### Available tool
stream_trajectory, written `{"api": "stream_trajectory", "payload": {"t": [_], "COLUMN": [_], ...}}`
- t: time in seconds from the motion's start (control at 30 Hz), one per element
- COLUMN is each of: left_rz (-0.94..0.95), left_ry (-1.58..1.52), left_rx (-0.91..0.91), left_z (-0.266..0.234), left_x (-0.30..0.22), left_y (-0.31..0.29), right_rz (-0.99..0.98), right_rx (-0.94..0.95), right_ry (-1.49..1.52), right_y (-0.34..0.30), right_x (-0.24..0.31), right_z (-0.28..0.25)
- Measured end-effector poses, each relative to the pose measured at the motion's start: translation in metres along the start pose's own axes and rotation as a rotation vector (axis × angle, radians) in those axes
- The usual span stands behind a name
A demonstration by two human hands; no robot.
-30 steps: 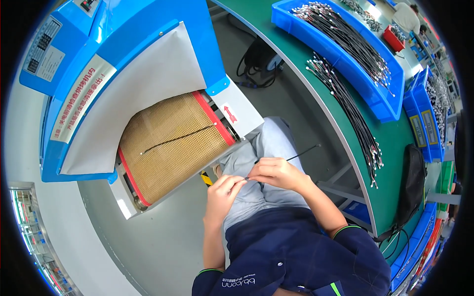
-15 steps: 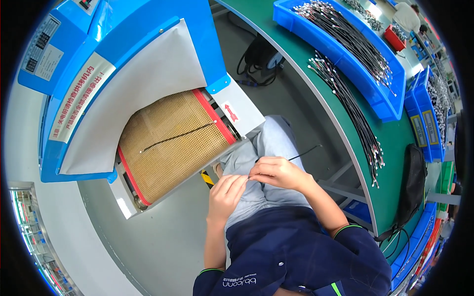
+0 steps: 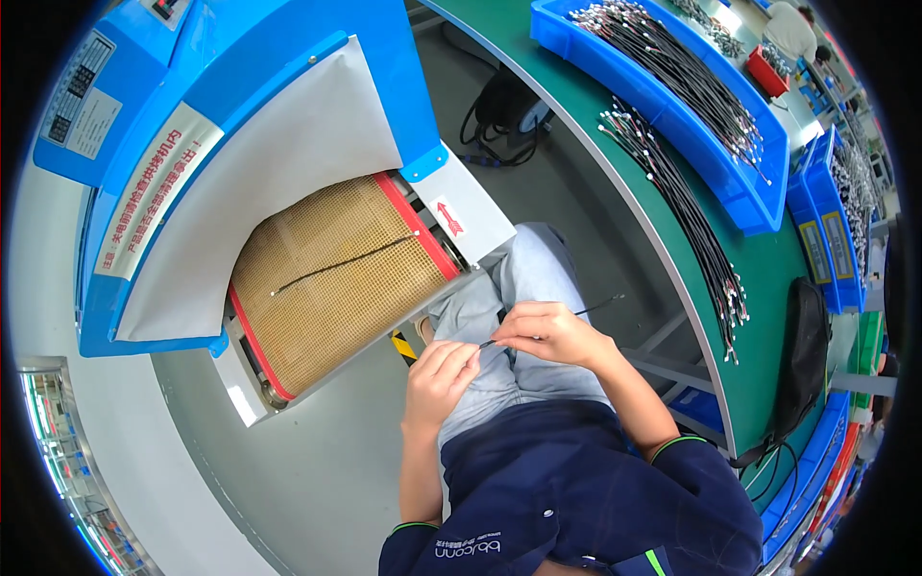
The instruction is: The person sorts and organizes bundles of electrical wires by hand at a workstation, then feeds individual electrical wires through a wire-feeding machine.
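Observation:
Above my lap, a thin black cable (image 3: 601, 304) runs between my two hands. My left hand (image 3: 442, 382) pinches one end, and its fingers cover that tip. My right hand (image 3: 547, 332) grips the cable a short way along, with the thumb and forefinger pressed together. The other end sticks out past my right hand toward the green table. Ahead and to the left, another black cable (image 3: 346, 262) with pale ends lies across the mesh conveyor belt (image 3: 317, 331) of a blue machine (image 3: 408, 86).
On the green table (image 3: 624, 168) at right lie a loose bundle of black cables (image 3: 687, 226) and a blue tray (image 3: 768, 206) full of more. Other blue bins (image 3: 816, 250) and a black bag (image 3: 799, 355) are beyond. A person (image 3: 792, 34) is far off.
My right hand has shifted slightly right along the cable, so a short length shows between my hands. The cable on the belt has moved slightly toward the machine.

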State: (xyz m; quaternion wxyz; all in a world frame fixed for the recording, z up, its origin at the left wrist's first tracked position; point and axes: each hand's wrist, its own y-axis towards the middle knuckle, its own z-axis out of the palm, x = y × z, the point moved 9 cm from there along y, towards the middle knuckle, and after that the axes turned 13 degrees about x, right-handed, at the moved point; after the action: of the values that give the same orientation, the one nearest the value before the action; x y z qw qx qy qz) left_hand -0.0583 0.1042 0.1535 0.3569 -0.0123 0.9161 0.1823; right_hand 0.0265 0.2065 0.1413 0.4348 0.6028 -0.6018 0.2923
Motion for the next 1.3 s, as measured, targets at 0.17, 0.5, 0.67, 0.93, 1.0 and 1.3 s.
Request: {"api": "stream_trajectory", "payload": {"t": [0.17, 0.5, 0.67, 0.93, 1.0, 1.3], "left_rz": [-0.013, -0.364, -0.382, -0.39, -0.384, -0.322], "left_ry": [0.037, 0.097, 0.092, 0.053, 0.057, 0.064], "left_rx": [0.007, -0.2, -0.196, -0.224, -0.214, -0.188], "left_z": [-0.006, -0.067, -0.071, -0.077, -0.078, -0.084], "left_x": [0.005, 0.08, 0.086, 0.089, 0.09, 0.085], "left_y": [0.0, -0.06, -0.066, -0.071, -0.073, -0.075], "right_rz": [-0.047, 0.166, 0.146, 0.0, 0.001, -0.023], "right_rx": [-0.021, -0.102, -0.16, -0.164, -0.176, -0.164], "right_ry": [-0.052, -0.423, -0.345, -0.529, -0.507, -0.451], "right_y": [-0.002, -0.035, -0.036, -0.035, -0.033, -0.031], "right_x": [0.003, -0.014, -0.01, 0.008, 0.006, 0.006], "right_z": [-0.007, -0.074, -0.073, -0.069, -0.069, -0.065]}}
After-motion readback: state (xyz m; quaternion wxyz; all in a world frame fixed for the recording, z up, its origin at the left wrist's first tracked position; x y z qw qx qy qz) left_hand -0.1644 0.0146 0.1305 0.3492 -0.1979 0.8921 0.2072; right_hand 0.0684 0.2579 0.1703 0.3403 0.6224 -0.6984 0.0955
